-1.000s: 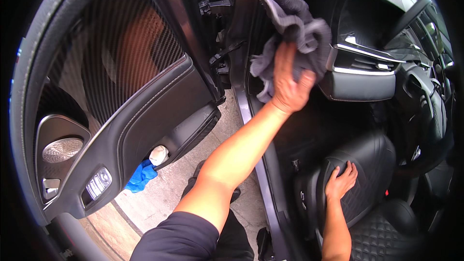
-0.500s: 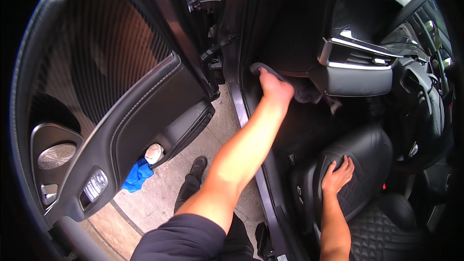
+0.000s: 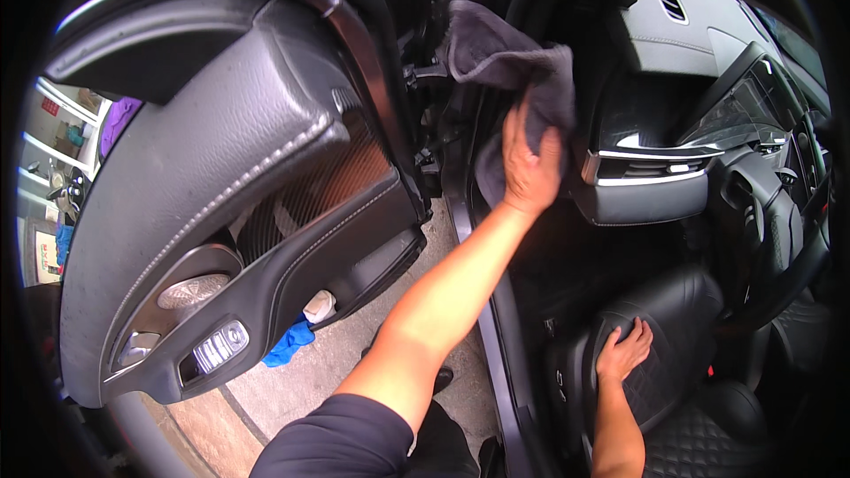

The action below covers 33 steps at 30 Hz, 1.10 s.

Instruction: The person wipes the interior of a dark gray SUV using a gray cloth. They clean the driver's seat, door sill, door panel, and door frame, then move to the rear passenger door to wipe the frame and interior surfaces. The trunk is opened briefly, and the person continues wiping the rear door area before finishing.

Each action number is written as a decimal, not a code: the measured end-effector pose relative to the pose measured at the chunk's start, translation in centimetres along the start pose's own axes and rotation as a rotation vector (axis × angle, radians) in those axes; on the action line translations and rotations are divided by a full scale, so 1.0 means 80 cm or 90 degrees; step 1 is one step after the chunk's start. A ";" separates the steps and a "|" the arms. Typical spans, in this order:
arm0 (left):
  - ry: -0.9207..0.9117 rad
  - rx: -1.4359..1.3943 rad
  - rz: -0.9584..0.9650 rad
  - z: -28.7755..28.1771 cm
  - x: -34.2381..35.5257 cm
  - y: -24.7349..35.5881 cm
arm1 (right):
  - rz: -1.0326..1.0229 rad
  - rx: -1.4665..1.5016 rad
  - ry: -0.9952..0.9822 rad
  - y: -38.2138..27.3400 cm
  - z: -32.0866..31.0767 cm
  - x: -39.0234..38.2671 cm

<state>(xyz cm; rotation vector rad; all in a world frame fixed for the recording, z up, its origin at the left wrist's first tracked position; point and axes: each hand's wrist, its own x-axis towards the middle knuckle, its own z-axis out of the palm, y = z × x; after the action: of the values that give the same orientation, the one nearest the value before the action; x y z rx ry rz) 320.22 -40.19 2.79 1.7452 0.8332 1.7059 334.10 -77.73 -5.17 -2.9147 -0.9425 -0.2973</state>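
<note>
A person in a dark short sleeve leans into a car doorway, the left grip (image 3: 531, 173) closed on a grey cloth (image 3: 553, 80) raised at the door frame, just left of the dashboard's air vent (image 3: 651, 170). The right grip (image 3: 624, 352) lies open, fingers apart, on a black quilted seat (image 3: 668, 310). At left, the open door (image 3: 208, 111) carries a switch panel (image 3: 217, 350); a white item (image 3: 320, 305) and a blue cloth (image 3: 289, 343) show at its lower edge, above pale paved ground (image 3: 257, 398).
</note>
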 end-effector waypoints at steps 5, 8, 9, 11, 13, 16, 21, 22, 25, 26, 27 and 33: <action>-0.045 -0.104 -0.374 -0.017 -0.071 -0.047 | 0.013 0.004 -0.020 0.000 -0.003 -0.003; 0.073 -0.040 -0.255 -0.044 -0.036 0.016 | -0.004 0.011 0.002 0.000 -0.005 -0.002; 0.119 0.021 -0.074 -0.044 -0.008 0.039 | 0.018 0.002 -0.014 -0.002 -0.005 0.000; 0.189 0.059 -0.037 -0.035 0.060 0.057 | 0.026 -0.009 -0.034 -0.002 -0.007 0.002; 0.191 0.043 -0.042 -0.026 0.117 0.045 | 0.018 -0.006 -0.029 -0.003 -0.008 0.002; 0.165 -0.073 -0.121 -0.045 0.105 0.028 | 0.029 0.008 -0.033 -0.003 -0.011 0.002; 0.093 0.082 -0.364 -0.066 0.079 0.050 | 0.029 0.027 -0.020 -0.005 -0.013 0.001; 0.137 0.126 -0.144 -0.060 0.094 0.060 | 0.034 0.027 -0.022 -0.005 -0.013 0.001; 0.201 0.071 0.035 -0.034 0.160 0.096 | 0.040 0.021 -0.040 -0.004 -0.012 0.002; 0.213 0.091 0.019 -0.033 0.169 0.096 | 0.037 0.020 -0.039 -0.004 -0.012 0.001; 0.220 0.159 0.053 -0.034 0.181 0.107 | 0.026 0.028 -0.023 -0.003 -0.012 0.001; 0.192 -0.007 -0.134 -0.058 0.177 0.158 | 0.031 0.030 -0.014 -0.002 -0.012 0.000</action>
<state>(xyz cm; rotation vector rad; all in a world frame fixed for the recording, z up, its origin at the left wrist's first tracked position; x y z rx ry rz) 316.24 -37.92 21.76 1.3566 1.0942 1.8479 333.89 -77.72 -4.20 -2.8988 -0.8674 -0.2385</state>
